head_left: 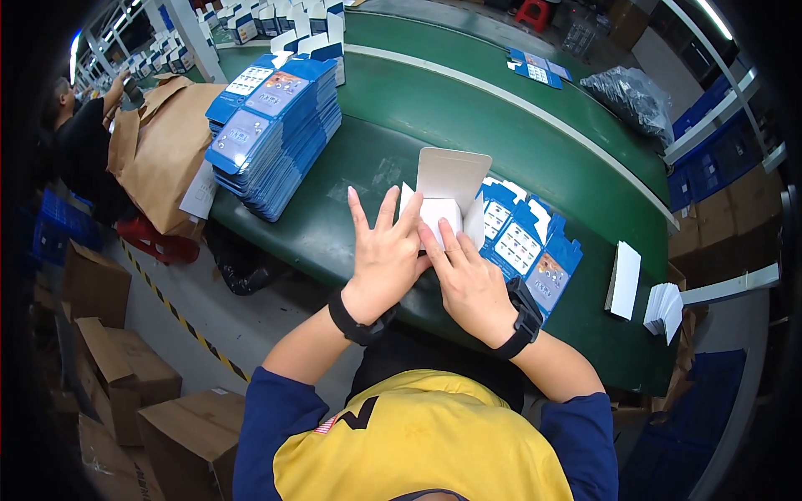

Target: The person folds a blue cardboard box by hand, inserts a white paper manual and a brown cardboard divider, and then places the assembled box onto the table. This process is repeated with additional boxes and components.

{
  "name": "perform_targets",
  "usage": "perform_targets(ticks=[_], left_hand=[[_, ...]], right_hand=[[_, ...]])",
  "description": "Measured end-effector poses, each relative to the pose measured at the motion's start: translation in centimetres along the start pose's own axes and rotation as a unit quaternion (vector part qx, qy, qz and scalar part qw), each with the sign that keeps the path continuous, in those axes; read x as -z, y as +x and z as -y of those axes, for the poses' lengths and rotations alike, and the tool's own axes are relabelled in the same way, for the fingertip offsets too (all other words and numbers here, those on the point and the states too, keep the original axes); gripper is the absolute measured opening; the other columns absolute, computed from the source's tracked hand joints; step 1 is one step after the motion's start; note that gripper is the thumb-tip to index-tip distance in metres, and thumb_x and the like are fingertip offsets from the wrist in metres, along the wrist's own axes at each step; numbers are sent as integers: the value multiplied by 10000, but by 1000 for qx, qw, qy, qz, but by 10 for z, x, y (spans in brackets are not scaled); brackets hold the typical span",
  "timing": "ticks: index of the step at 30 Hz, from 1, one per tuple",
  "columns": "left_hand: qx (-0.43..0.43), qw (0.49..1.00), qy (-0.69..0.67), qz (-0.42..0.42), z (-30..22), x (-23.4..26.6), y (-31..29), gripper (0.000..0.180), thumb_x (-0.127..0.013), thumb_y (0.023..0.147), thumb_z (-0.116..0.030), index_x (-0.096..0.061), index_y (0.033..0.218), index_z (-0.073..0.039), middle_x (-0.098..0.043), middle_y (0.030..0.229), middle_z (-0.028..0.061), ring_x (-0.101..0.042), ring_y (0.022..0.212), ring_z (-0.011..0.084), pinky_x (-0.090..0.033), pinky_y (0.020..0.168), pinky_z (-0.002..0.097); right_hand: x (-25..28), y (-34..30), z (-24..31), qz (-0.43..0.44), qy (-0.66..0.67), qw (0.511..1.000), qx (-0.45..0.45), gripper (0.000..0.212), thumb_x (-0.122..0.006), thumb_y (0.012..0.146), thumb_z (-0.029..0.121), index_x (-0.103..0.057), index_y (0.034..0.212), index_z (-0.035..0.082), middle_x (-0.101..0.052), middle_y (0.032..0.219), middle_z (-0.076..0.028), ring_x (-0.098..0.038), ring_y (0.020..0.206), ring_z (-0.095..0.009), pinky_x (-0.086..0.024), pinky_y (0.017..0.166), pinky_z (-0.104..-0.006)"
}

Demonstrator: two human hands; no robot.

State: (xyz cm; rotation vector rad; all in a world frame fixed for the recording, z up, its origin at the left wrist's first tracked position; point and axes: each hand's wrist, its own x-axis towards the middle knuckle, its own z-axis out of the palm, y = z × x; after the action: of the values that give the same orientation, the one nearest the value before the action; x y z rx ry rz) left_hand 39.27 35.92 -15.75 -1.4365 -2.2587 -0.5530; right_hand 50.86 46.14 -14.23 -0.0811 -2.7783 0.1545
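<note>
a smooth dark-green worktop [326, 238] runs across the busy workshop. near its close edge, an open white cardboard box with a raised flap [453, 177] sits between the hands, just left of flat blue printed cartons [518, 248]. the left hand [383, 255] is at the box's left side, its grip spread open; the right hand [472, 280] lays extended fingers over the box's near side, its grip unclosed.

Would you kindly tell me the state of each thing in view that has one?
Box: open, top flap raised
Left hand: fingers spread, at the box
Right hand: fingers extended over the box
Carton stack: flattened, piled up
Loose cartons: lying flat
Background cartons: upright, flaps raised
White cards: in two groups
Brown paper: crumpled
Plastic bag: wrinkled
</note>
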Motion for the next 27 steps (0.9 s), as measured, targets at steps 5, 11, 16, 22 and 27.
perform_targets(ticks=[5, 11, 16, 22, 27], left_hand=[[-15, 999, 32, 12, 3, -4, 2, 360, -706, 669, -248, -664, 949, -27, -507, 1271, 45, -456, 1193, 297, -106, 1026, 691], [-14, 999, -14, 50, 5, -6, 0, 490, -759, 635, -284, -606, 1016, -16, -450, 1314, 75, -463, 1151, 303, -148, 1030, 663], [-16, 1000, -7, 23, 2, -9, -4, 561, -779, 603, -319, -587, 1017, 6, -425, 1298, 102, -461, 1136, 308, -182, 1024, 655], [-19, 999, 14, 47, 1, -6, -1, 486, -759, 625, -323, -622, 976, -16, -453, 1275, 102, -454, 1143, 313, -158, 1017, 680], [-52, 990, 88, 99, 0, 0, 16, 379, -697, 690, -346, -692, 901, -31, -507, 1232, 112, -466, 1128, 320, -121, 1016, 706]], right_hand=[[4, -2, -2, 9, 1, 1000, 14, 600, -551, 737, -12, -437, 1324, 42, -549, 1225, -179, -540, 1129, -326, -545, 704, -332], [8, -15, -14, 38, 18, 999, 17, 554, -573, 720, -10, -487, 1267, 8, -558, 1221, -169, -541, 1147, -291, -538, 753, -318], [1, -14, -3, 3, -14, 1000, -7, 524, -582, 715, 0, -498, 1233, -19, -579, 1156, -192, -562, 1106, -266, -536, 741, -322], [2, 19, -15, 104, -27, 994, -33, 200, -581, 748, 128, -605, 924, 35, -607, 580, -115, -621, 540, -300, -501, 512, -364], [2, 27, -21, 135, 1, 990, -35, 140, -580, 745, 122, -613, 858, 46, -607, 580, -140, -624, 548, -316, -500, 519, -410]])
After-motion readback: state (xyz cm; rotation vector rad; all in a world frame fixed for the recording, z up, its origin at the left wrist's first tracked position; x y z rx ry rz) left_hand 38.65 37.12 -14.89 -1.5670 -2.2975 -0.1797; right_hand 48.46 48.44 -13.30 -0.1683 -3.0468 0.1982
